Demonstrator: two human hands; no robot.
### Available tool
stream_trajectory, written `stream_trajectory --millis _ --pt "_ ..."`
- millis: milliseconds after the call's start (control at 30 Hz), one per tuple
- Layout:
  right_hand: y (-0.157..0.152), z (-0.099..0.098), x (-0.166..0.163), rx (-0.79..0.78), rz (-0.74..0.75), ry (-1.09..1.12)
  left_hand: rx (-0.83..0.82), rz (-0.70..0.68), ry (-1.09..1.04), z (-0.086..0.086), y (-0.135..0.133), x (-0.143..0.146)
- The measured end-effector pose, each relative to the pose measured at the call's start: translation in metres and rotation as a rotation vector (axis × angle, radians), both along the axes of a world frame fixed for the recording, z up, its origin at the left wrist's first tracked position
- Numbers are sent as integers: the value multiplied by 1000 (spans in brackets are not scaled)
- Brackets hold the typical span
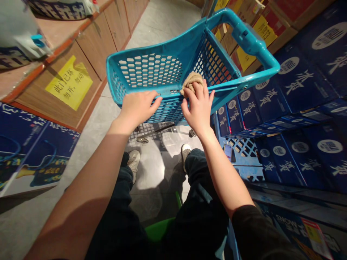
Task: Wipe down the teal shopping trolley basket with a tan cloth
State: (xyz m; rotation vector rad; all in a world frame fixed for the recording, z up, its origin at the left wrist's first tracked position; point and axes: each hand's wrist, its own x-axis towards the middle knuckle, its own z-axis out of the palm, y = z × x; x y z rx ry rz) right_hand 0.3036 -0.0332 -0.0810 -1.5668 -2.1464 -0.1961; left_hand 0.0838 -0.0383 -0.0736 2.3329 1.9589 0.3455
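A blue plastic shopping cart (159, 48) with mesh walls and a looped handle stands in front of me. My left hand (138, 107) is closed over its near rim, fingertips hidden inside or behind the edge. Farther right along that rim, my right hand (199, 108) presses a bunched beige cloth (193, 79) against the inner side, with its fingers bent over it. The cart's handle (251, 43) is at the upper right, apart from both hands.
Stacked blue cartons (295, 77) line the right side, with a phone (228, 151) on a blue plastic crate (245, 168) beside them. On the left runs a wooden cabinet (97, 39) bearing a yellow sign (69, 83). Something green (159, 229) shows between my legs.
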Motion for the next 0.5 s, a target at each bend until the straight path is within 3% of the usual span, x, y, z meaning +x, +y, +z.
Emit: stream_trajectory --millis 167,367,500 --pt "-12 4 -18 -41 184 -64 4 7 -6 0 0 0" --pt "12 3 14 43 -68 17 -5 -3 -6 -1 1 -1" --pt "1 1 2 -3 -15 -19 1 -6 -17 1 0 0"
